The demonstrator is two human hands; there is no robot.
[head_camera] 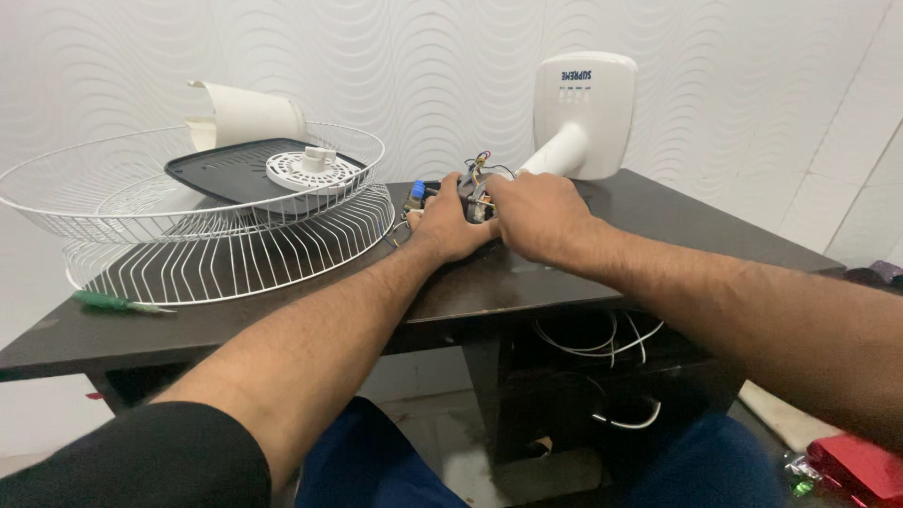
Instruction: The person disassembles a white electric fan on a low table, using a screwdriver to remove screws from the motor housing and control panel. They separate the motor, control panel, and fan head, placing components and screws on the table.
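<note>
— What are the hands holding?

— Both the left hand (450, 226) and the right hand (536, 218) are closed around one small fan motor with coloured wires (474, 186), mid-way along the dark wooden table (527, 282).

— What else is there?

— Two white wire fan guards (216, 235), one green screwdriver (118, 303), one white fan base (583, 108).

— Anything blocking?

— The hands hide most of the motor.

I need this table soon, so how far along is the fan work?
Done: the white wire fan guards are off and stacked on the dark wooden table, with the white motor cover beside them. In hand: the left hand and right hand grip the small wired part. Left: everything lies apart, unassembled.
</note>
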